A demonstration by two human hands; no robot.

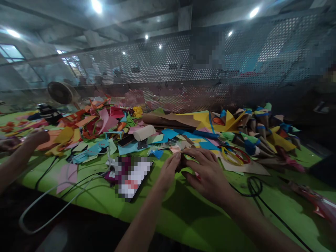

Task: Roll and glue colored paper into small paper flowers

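Note:
My left hand (170, 168) and my right hand (206, 172) meet above the green table (181, 227) in the middle of the view. Their fingertips close around a small, dark brownish piece, mostly hidden between them and too dim to name. The left fingers are pressed together. On the right, the fingers are bent and slightly apart, with the index finger reaching toward the left fingertips. Scissors with yellow and red handles (233, 157) lie just right of my right hand. A smartphone (135, 180) lies left of my left forearm.
Colored paper pieces (105, 120) heap along the back. Brown paper cones (259, 127) stand at right. A red tool (312, 197) and black cable (254, 187) lie near right. White cable (34, 210) loops off the front edge. Another person's hand (36, 139) is at left.

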